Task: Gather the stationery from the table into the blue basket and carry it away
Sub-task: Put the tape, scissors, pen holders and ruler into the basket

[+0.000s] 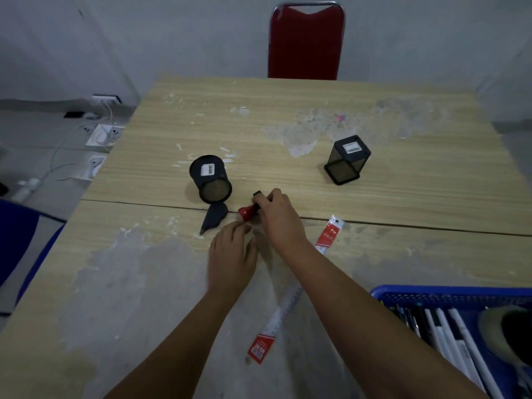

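Item 1: red-handled stamp [248,212], lying on the bench [288,116] at the seam between its two boards. My right hand [276,216] has its fingers curled round the stamp's middle; the red knob sticks out to the left and toward me, a black end shows past my fingertips on the far side. Long axis runs near-left to far-right. No writing visible on it.

Item 2: my left hand [231,254], fingers relaxed and fairly flat, holding nothing, fingertips just short of the red knob. The hand is motion-blurred.

Item 3: ruler [283,308] in a clear sleeve with red ends, lying diagonally from near-left to far-right; my right forearm crosses over its middle. The red ends carry white print, too small to read.

Item 4: round black mesh pen cup [210,180], on its side, mouth toward me, white barcode sticker on its base; digits unreadable.

Item 5: square black mesh pen holder [347,159], tipped over, well to the right, white label on its base, unreadable.

Item 6: dark teardrop-shaped object [214,217] just in front of the round cup, pointed end toward me; what it is I cannot tell.

Item 7: blue basket [449,293], near right corner, cut off by the frame edge, holding white pens and a blurred dark object.

Item 8: red chair [306,41] at the far side of the bench.
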